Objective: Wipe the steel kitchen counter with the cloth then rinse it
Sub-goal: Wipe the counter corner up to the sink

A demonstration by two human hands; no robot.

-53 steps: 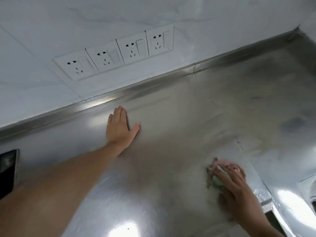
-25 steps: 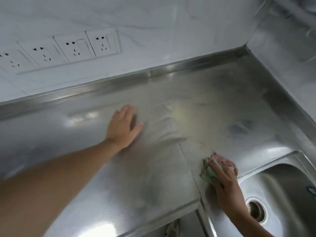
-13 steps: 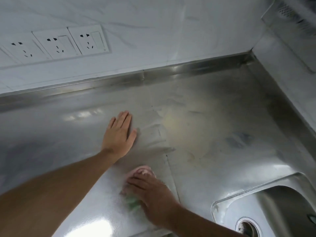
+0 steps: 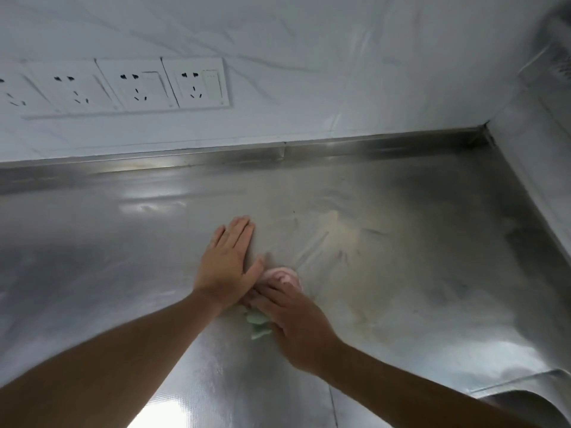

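Your right hand (image 4: 293,322) lies on the cloth (image 4: 279,277) with its fingers laid close together and nearly straight, pressing down, not gripping. The wad could slide out from under your palm on a hard stroke. It is bunched small, so each pass probably covers only a narrow strip and leaves bands unwiped. Your left hand (image 4: 228,267) rests flat just beside it, fingers together and thumb out, touching your right fingertips. Push further that way and the two hands get in each other's way. Further off, a wet cloth flung towards the wall sockets (image 4: 123,84) could splash them.

The cloth is a crumpled wad, pale green at the near end and pink at the far end, mostly hidden under your fingers in the middle of the counter (image 4: 401,273). Beyond it the steel looks dull, with tan smears, dark streaks and creases. The sink corner (image 4: 525,406) shows at the near right.
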